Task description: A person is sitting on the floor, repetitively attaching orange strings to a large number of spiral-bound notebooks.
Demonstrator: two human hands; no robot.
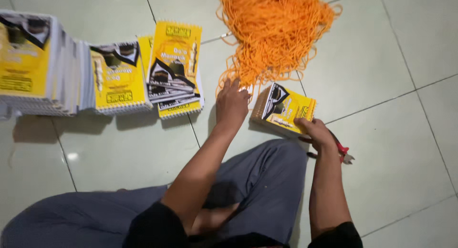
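A big tangle of orange cord (274,31) lies on the tiled floor ahead of me. My left hand (231,102) reaches into the near edge of the tangle, fingers on the strands. A yellow spiral-bound booklet (285,109) rests on the floor by my knee. My right hand (317,133) grips that booklet at its near corner. Red-handled pliers (343,152) lie on the floor just under and behind my right hand.
Piles of the same yellow booklets stand to the left: a tall stack (33,67), a lower stack (119,78) and a loose fanned pile (174,69). My grey-trousered legs (248,181) are folded below. Pale floor tiles (396,62) stretch to the right.
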